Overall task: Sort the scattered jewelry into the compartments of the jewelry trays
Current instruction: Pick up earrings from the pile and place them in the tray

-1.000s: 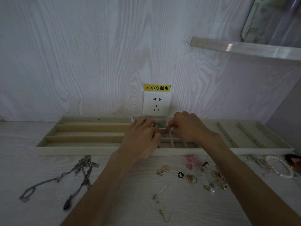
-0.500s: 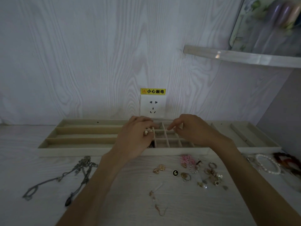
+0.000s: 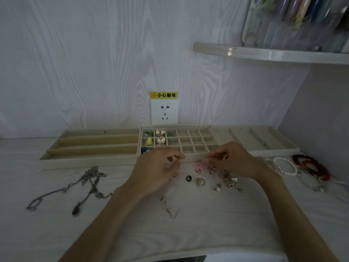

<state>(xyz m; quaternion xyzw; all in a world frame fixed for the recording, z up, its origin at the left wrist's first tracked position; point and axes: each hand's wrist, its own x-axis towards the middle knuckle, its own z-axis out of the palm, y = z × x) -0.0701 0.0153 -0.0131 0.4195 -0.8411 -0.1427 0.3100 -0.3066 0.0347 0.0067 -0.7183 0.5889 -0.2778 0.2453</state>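
- Left hand (image 3: 156,171) and right hand (image 3: 233,160) low over loose jewelry (image 3: 217,176), fingers curled; grasp impossible to tell.
- Grid tray (image 3: 196,157) at surface's back edge, left compartments filled.

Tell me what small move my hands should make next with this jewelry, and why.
Probably lower the right hand onto the pink piece just below its fingertips and pinch it. Both hands look empty, the left hand hovers nearby, and the grid tray behind has many bare compartments.
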